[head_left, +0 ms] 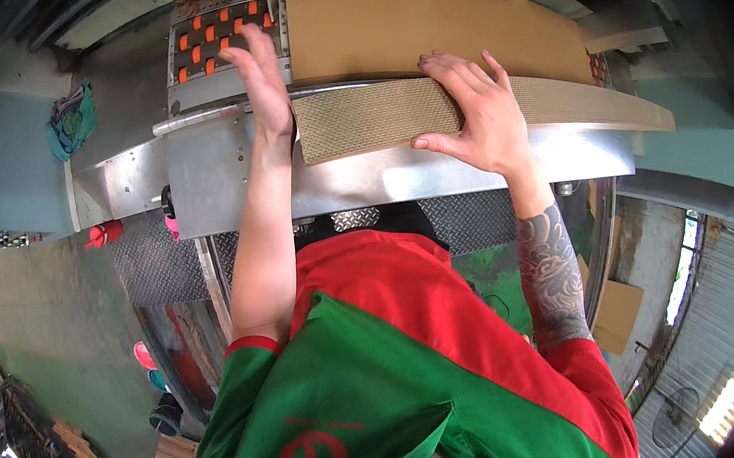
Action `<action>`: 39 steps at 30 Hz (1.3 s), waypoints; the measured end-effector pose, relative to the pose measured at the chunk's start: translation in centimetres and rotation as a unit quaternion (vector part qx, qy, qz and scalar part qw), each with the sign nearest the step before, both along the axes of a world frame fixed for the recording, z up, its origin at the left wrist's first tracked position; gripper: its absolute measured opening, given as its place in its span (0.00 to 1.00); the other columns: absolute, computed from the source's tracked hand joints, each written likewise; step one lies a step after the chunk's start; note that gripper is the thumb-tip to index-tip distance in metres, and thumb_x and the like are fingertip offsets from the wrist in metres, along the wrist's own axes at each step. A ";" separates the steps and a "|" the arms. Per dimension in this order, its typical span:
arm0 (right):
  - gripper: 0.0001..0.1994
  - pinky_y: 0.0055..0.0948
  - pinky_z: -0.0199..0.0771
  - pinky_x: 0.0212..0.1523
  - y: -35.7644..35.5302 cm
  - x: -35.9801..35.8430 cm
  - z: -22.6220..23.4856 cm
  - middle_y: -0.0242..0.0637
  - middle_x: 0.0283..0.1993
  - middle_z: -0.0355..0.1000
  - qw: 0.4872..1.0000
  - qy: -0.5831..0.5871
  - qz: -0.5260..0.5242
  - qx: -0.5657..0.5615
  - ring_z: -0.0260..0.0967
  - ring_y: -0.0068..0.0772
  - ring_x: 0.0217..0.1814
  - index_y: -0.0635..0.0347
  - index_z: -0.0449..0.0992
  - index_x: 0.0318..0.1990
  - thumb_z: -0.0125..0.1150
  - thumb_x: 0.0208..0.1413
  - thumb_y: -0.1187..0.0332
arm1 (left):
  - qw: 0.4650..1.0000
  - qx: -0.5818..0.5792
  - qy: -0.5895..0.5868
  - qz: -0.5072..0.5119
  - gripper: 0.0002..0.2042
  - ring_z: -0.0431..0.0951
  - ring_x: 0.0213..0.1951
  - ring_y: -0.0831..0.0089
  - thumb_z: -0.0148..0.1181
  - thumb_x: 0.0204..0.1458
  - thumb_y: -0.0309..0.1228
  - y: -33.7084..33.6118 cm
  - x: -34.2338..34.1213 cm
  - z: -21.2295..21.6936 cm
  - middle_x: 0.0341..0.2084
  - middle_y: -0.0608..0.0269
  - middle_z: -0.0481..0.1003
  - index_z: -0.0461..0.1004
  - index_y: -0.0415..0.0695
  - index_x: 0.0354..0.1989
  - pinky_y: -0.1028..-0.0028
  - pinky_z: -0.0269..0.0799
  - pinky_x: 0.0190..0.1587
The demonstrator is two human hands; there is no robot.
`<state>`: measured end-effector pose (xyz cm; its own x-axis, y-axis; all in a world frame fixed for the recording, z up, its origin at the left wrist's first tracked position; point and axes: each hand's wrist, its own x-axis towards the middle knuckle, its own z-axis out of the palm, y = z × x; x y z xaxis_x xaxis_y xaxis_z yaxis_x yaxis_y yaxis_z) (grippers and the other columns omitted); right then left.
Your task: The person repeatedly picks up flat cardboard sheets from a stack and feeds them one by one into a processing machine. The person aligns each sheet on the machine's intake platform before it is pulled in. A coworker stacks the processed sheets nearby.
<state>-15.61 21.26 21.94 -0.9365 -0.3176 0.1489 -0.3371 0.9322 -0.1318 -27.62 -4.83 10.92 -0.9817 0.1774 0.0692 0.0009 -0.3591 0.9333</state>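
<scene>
A shiny metal tabletop (206, 170) is spanning the space in front of the person. Just beyond it, a broad brown cardboard sheet (424, 14) is lying flat; whether it is joining the pile in front, I cannot tell. The cardboard stack (373, 120) is resting along the tabletop, showing its fluted edges toward the person. The right hand (490, 120) is lying over this stack near its middle, fingers spreading across the upper edge and thumb reaching wide along the lower front; it is pressing or steadying rather than closing round anything. The left hand (260, 83) is standing upright at the stack's left end, fingers loosely apart and gripping nothing, its heel seemingly touching the corner. Smallest, the orange rollers (210, 33) are sitting beyond the left hand.

The stack is probably being fairly heavy as a block, stiff along its length, dry rather than slippery, with edges denting easily; flat palms at both ends would be suiting it best.
</scene>
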 end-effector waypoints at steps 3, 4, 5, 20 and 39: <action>0.49 0.58 0.47 0.78 -0.1 0.0 0.1 0.40 0.67 0.71 1.000 0.002 0.000 0.003 0.65 0.42 0.73 0.55 0.71 0.66 0.66 0.43 0.27 | 0.994 0.018 -0.004 0.108 0.62 0.31 0.81 0.55 0.08 0.51 0.81 -2.5 0.4 0.9 0.80 0.45 0.26 0.30 0.34 0.79 0.62 0.19 0.78; 0.49 0.58 0.47 0.78 0.0 0.0 0.1 0.40 0.67 0.71 1.000 0.006 0.002 -0.001 0.65 0.43 0.73 0.55 0.70 0.66 0.66 0.43 0.27 | 0.993 0.006 0.024 0.118 0.61 0.31 0.81 0.55 0.08 0.51 0.80 -3.6 0.8 1.1 0.80 0.45 0.29 0.32 0.35 0.79 0.61 0.19 0.78; 0.50 0.58 0.47 0.78 0.0 0.0 0.0 0.41 0.67 0.71 1.000 0.007 0.002 -0.003 0.65 0.43 0.73 0.55 0.70 0.67 0.66 0.43 0.27 | 0.994 0.000 0.046 0.099 0.61 0.31 0.81 0.55 0.07 0.51 0.80 -4.1 1.6 1.2 0.80 0.45 0.30 0.32 0.35 0.79 0.60 0.18 0.78; 0.48 0.56 0.50 0.77 -0.1 -0.1 0.2 0.42 0.67 0.71 1.000 0.003 0.010 0.004 0.66 0.44 0.72 0.55 0.69 0.67 0.68 0.45 0.30 | 0.996 -0.015 0.092 0.005 0.59 0.32 0.81 0.56 0.08 0.50 0.82 0.2 7.8 1.7 0.81 0.54 0.36 0.36 0.48 0.81 0.56 0.23 0.78; 0.50 0.58 0.48 0.77 0.3 -0.4 0.1 0.44 0.69 0.69 1.000 0.001 0.011 0.010 0.64 0.48 0.73 0.55 0.68 0.69 0.65 0.45 0.28 | 0.994 -0.002 0.089 0.068 0.56 0.31 0.81 0.56 0.05 0.51 0.80 0.4 8.0 1.1 0.81 0.58 0.33 0.30 0.50 0.81 0.56 0.20 0.79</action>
